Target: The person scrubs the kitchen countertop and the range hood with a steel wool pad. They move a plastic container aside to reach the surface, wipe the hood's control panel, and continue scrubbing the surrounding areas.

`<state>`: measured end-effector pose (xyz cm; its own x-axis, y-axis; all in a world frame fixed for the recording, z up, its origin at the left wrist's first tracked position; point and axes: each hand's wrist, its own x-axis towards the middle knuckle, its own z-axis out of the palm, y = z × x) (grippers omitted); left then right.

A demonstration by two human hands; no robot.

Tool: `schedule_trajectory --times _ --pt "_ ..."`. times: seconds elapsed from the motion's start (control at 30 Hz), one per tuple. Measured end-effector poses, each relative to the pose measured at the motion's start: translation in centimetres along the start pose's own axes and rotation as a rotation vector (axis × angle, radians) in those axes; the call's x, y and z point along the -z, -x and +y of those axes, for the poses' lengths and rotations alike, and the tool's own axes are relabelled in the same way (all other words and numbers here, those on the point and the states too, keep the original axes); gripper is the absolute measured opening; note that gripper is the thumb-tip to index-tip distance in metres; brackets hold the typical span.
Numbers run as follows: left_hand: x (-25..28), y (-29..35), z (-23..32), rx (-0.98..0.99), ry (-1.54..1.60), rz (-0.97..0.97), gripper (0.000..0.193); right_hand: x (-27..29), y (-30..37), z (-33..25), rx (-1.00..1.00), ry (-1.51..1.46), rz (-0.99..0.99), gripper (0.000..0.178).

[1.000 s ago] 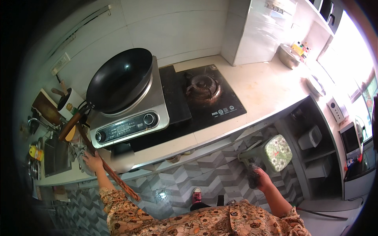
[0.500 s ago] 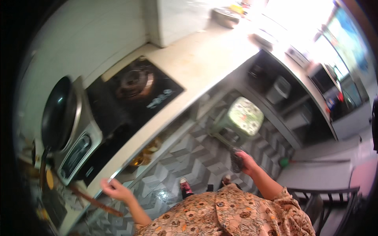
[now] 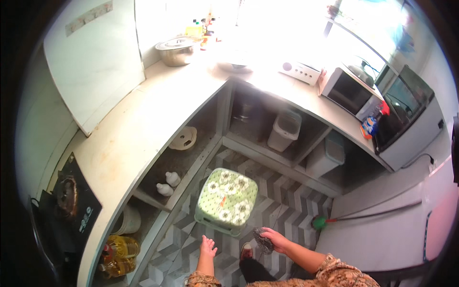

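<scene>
My right hand is closed on a dark grey steel wool scourer, held above the floor. It is just off the near right corner of a small square stool, whose pale green top has white flowers. My left hand is held out with its fingers apart and nothing in it. That hand is close to the stool's near edge; whether it touches cannot be told. Below the top, the stool's sides are mostly hidden.
A light counter bends around the left and far sides, with a black stove on it. Oil bottles and white bins stand in the shelves beneath. A microwave sits far right. A long-handled green brush leans on the right.
My view has swung right and onto the stool, so the wok has left the picture. My left hand is now away from the counter edge, near the stool. The scourer stays in my right hand.
</scene>
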<state>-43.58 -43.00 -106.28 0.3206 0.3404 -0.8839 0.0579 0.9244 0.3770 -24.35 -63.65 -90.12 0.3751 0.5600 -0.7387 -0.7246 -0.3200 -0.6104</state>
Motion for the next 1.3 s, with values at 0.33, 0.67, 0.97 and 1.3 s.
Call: schedule_trajectory --times 0.33,0.67,0.97,1.3 --pt "-9.0 -15.1 -3.8 -0.041 0.507 -0.034 0.069 11.8 -1.9 -0.5 -0.107 -0.055 0.153 0.041" --pt "-7.0 -18.8 -3.1 -0.291 0.974 -0.037 0.072 15.6 -6.2 -3.0 -0.196 -0.025 0.108 0.046" --pt "-10.1 -11.2 0.4 -0.312 0.672 0.106 0.069 20.7 -13.6 -21.7 -0.279 0.142 -0.036 0.039" --pt "-10.8 -9.0 -1.8 -0.491 -0.109 1.113 0.048 18.6 -15.0 -31.2 -0.295 0.176 -0.159 0.042"
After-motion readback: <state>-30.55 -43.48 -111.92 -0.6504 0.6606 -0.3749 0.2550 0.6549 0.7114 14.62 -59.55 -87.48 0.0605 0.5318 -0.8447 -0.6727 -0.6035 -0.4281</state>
